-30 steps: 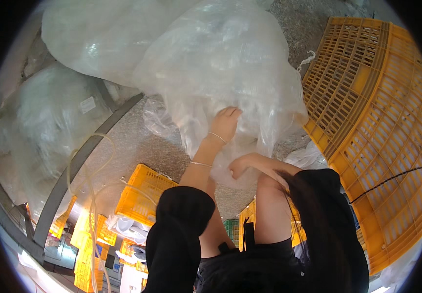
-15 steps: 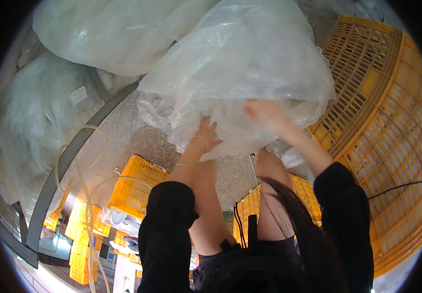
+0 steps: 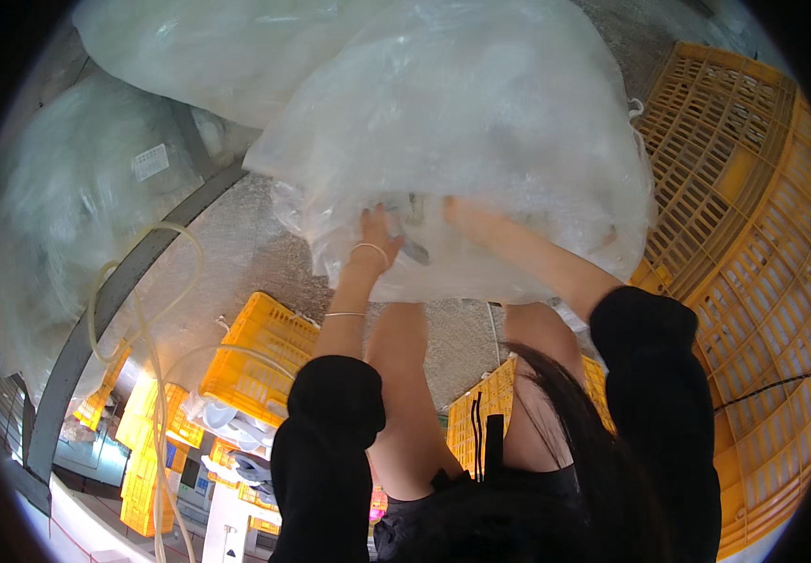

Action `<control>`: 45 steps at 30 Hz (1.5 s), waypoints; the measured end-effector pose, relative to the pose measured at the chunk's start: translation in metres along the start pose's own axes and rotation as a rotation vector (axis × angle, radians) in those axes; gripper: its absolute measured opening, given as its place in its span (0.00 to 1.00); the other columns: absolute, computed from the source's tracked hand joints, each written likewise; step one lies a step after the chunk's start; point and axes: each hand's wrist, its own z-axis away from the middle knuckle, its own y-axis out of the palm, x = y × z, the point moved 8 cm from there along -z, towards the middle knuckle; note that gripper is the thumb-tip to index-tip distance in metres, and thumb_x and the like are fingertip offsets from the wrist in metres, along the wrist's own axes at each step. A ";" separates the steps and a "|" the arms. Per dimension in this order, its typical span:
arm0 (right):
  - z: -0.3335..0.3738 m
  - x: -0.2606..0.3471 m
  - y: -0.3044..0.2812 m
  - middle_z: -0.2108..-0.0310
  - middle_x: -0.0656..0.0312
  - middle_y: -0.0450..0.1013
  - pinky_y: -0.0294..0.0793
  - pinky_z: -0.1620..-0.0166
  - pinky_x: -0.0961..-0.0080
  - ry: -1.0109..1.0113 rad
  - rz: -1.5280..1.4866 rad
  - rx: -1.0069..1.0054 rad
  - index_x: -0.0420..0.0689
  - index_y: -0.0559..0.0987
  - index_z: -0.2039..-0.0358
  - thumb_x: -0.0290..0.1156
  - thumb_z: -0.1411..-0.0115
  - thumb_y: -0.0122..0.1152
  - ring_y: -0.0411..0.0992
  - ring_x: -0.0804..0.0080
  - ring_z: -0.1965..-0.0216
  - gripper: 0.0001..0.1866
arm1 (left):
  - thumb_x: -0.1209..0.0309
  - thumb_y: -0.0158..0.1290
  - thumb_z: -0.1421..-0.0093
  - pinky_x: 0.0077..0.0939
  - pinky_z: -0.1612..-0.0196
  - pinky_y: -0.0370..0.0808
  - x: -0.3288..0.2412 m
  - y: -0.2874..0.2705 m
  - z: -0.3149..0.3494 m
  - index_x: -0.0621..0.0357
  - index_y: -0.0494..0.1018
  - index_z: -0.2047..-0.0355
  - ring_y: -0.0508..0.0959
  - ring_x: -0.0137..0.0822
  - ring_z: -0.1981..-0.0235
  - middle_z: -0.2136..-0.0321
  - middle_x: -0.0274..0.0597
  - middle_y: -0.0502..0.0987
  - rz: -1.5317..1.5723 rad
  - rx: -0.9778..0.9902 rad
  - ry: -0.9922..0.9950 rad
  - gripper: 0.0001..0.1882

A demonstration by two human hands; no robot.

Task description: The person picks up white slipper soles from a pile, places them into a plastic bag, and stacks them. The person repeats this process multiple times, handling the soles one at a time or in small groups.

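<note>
A large, cloudy clear plastic bag (image 3: 462, 122) bulges before me, its mouth facing my knees. At the left of that mouth is my left hand (image 3: 380, 237), its thumb apart from the fingers, touching the plastic. A small grey piece (image 3: 415, 251) shows beside its thumb; I see no grip on it. My right hand (image 3: 459, 214) reaches into the mouth from the right, under the upper layer of film. Its fingertips are hidden and blurred, so what they touch does not show. Thin pale shapes show faintly inside the bag.
More filled plastic bags (image 3: 58, 216) lie at left behind a curved grey metal bar (image 3: 133, 263). A pale hose (image 3: 154, 347) loops over it. Large yellow crates (image 3: 753, 281) stand at right. A smaller yellow crate (image 3: 260, 357) sits on the grey floor (image 3: 457, 347).
My right hand has moved left and deeper under the film. My left hand has shifted slightly up and left at the bag's mouth. The grey piece now shows between them.
</note>
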 end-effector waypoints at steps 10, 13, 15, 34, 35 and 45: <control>0.092 -0.052 0.045 0.57 0.60 0.76 0.65 0.51 0.61 0.343 0.176 0.100 0.50 0.82 0.62 0.36 0.45 0.55 0.74 0.63 0.54 0.12 | 0.59 0.50 0.39 0.49 0.41 0.62 -0.034 -0.059 0.040 0.56 0.56 0.38 0.62 0.49 0.39 0.38 0.52 0.59 -0.067 -0.181 -0.040 0.32; 0.151 -0.056 0.016 0.63 0.63 0.77 0.67 0.55 0.63 0.336 0.099 0.171 0.50 0.81 0.67 0.30 0.51 0.58 0.75 0.64 0.58 0.10 | 0.57 0.53 0.41 0.45 0.42 0.64 -0.060 -0.038 0.045 0.60 0.57 0.38 0.64 0.49 0.40 0.38 0.53 0.60 0.039 -0.087 0.030 0.35; 0.188 -0.032 -0.020 0.68 0.63 0.76 0.68 0.57 0.64 0.208 0.059 0.072 0.49 0.80 0.71 0.25 0.56 0.59 0.75 0.64 0.62 0.09 | 0.53 0.57 0.43 0.42 0.42 0.65 -0.094 -0.025 0.055 0.63 0.61 0.41 0.66 0.47 0.41 0.41 0.54 0.64 0.353 -0.091 0.155 0.37; 0.509 0.100 -0.225 0.60 0.57 0.73 0.65 0.47 0.64 0.506 -0.222 -1.322 0.45 0.79 0.68 0.18 0.56 0.57 0.70 0.57 0.54 0.13 | 0.49 0.46 0.35 0.41 0.38 0.63 -0.115 -0.129 0.400 0.59 0.54 0.36 0.64 0.45 0.40 0.40 0.44 0.64 2.105 -0.219 0.418 0.36; 0.519 0.122 -0.240 0.61 0.58 0.73 0.66 0.48 0.65 0.369 -0.266 -1.363 0.45 0.78 0.68 0.19 0.54 0.57 0.70 0.59 0.55 0.11 | 0.47 0.44 0.35 0.41 0.38 0.63 -0.118 -0.119 0.420 0.58 0.54 0.36 0.64 0.45 0.40 0.40 0.44 0.64 2.049 -0.273 0.329 0.36; 0.661 0.102 -0.445 0.69 0.56 0.71 0.72 0.52 0.66 -0.557 -1.734 -1.558 0.39 0.73 0.66 0.32 0.37 0.50 0.70 0.62 0.63 0.09 | 0.53 0.38 0.32 0.43 0.39 0.66 0.072 0.103 0.611 0.62 0.58 0.38 0.68 0.47 0.42 0.40 0.51 0.65 1.932 -0.654 -0.036 0.30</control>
